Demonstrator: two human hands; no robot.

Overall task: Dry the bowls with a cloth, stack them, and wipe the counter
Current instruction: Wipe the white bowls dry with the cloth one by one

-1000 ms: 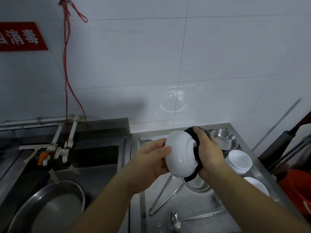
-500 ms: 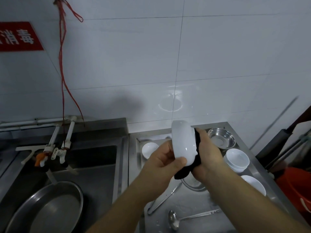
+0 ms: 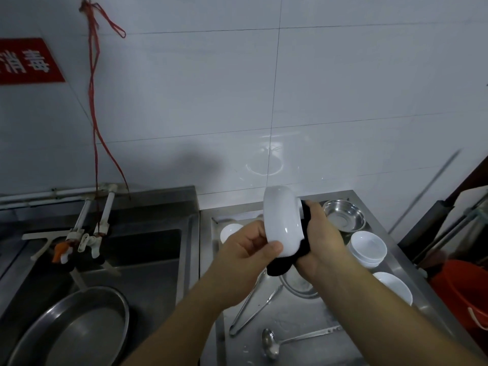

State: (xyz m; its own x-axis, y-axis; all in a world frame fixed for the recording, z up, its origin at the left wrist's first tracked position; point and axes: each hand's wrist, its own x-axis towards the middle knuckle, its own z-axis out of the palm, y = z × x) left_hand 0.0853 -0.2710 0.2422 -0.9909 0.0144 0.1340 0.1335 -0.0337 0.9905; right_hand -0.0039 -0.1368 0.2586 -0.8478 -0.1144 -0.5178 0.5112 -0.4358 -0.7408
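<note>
Since 1 s ago white bowl has turned edge-on, held above counter. Left hand pinches its lower rim w/ thumb; right hand presses black cloth against it. Glazed, prob. slick & breakable: grip rim firmly.

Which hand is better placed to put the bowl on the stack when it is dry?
Probably the left hand: it grips the bowl directly. The right hand is nearer the stack, but it holds the cloth.
</note>
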